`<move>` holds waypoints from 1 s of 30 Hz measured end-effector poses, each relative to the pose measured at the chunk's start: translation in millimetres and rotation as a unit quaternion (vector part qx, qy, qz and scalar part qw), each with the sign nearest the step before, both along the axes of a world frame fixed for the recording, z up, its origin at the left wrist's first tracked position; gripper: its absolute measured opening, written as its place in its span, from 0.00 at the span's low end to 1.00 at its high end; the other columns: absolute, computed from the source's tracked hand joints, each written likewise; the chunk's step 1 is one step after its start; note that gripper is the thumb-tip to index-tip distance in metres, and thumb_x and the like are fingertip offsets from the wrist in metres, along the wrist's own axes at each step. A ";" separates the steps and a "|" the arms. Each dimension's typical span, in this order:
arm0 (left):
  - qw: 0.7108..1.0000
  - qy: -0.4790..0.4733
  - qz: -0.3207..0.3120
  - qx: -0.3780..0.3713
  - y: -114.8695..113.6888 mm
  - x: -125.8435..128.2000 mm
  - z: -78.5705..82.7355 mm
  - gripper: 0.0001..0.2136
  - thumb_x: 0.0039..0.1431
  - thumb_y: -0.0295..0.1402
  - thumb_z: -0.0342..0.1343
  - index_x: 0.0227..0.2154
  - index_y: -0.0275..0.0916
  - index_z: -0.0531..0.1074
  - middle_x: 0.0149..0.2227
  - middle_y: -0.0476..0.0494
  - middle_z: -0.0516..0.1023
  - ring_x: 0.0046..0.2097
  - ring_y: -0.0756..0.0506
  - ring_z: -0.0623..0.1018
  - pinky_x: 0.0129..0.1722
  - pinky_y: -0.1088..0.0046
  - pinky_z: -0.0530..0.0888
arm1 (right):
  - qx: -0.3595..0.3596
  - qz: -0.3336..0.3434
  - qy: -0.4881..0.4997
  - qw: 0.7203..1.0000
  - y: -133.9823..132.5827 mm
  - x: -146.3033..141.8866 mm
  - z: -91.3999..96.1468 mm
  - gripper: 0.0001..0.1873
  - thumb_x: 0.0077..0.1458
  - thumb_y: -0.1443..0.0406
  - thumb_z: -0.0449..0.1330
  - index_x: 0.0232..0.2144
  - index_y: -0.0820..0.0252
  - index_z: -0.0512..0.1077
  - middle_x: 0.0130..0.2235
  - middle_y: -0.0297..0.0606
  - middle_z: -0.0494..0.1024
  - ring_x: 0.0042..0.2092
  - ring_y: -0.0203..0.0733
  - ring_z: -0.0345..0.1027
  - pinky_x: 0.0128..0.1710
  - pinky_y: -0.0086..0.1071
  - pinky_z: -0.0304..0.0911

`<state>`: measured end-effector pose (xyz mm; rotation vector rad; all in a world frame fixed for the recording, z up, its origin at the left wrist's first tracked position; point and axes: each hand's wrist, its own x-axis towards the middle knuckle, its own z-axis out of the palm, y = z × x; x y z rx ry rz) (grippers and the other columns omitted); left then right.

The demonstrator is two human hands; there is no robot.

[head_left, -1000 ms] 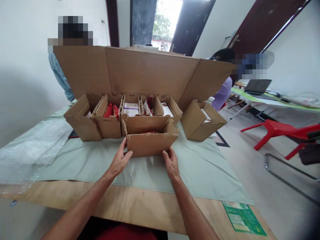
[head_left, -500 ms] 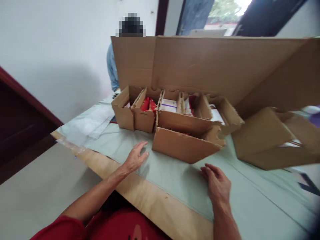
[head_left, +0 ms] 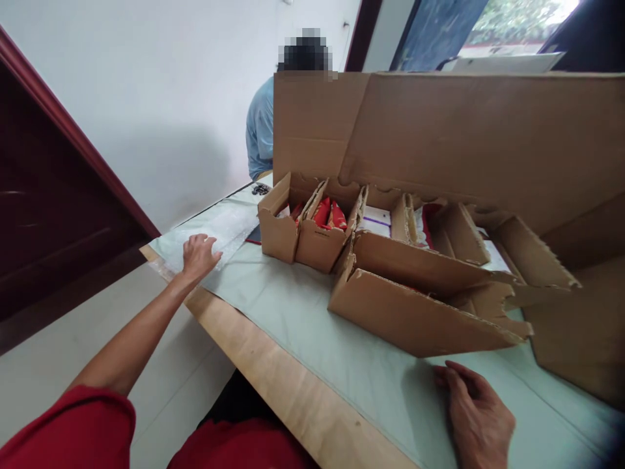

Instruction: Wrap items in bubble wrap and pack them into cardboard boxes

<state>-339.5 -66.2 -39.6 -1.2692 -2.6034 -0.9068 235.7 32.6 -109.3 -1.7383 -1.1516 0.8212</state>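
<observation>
My left hand (head_left: 199, 258) is over a clear plastic bubble-wrap sheet (head_left: 227, 225) at the table's left end. Its fingers are bent and apart, with nothing visible between them; whether they touch the wrap I cannot tell. Low on the right, my right hand (head_left: 476, 413) rests loosely at the cloth, fingers half curled and holding nothing that shows. Just beyond it stands a long, low cardboard box (head_left: 420, 319) with an open top. What lies inside that box is mostly hidden.
Behind it are several narrow cardboard bins, one with red packets (head_left: 329, 213), another with a white box (head_left: 375, 221). A tall cardboard panel (head_left: 439, 130) rises behind them. A person in a blue shirt (head_left: 260, 124) sits beyond. The table's wooden edge (head_left: 273, 365) runs along the front.
My left hand has moved left, from beside the long box to the plastic wrap. The view has swung left. My right hand stays near the box, still without anything in it.
</observation>
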 end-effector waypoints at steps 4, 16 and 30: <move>0.999 -0.024 0.028 0.003 14.4 -10.2 -5.3 0.07 0.52 0.29 0.56 0.31 0.39 0.80 0.45 0.31 0.81 0.54 0.29 0.74 0.57 0.49 0.66 | -0.003 0.002 -0.006 1.000 -0.4 0.9 1.8 0.24 0.41 0.50 0.62 0.38 0.57 0.77 0.32 0.38 0.81 0.37 0.51 0.76 0.48 0.48 0.69; 0.920 -0.296 -0.041 0.252 -42.8 32.1 78.1 0.16 0.49 0.44 0.65 0.34 0.36 0.78 0.34 0.45 0.81 0.34 0.46 0.79 0.36 0.68 0.79 | 0.003 0.024 0.003 1.000 -1.9 4.6 16.4 0.21 0.41 0.49 0.64 0.35 0.53 0.77 0.32 0.41 0.83 0.38 0.55 0.77 0.43 0.47 0.69; 0.811 -0.500 -0.305 0.020 -38.7 257.9 14.2 0.17 0.47 0.44 0.68 0.22 0.40 0.68 0.22 0.54 0.69 0.26 0.51 0.68 0.27 0.75 0.66 | 0.085 0.362 0.074 0.925 -129.2 -101.2 79.6 0.15 0.54 0.57 0.64 0.44 0.53 0.80 0.40 0.40 0.85 0.37 0.45 0.77 0.39 0.38 0.73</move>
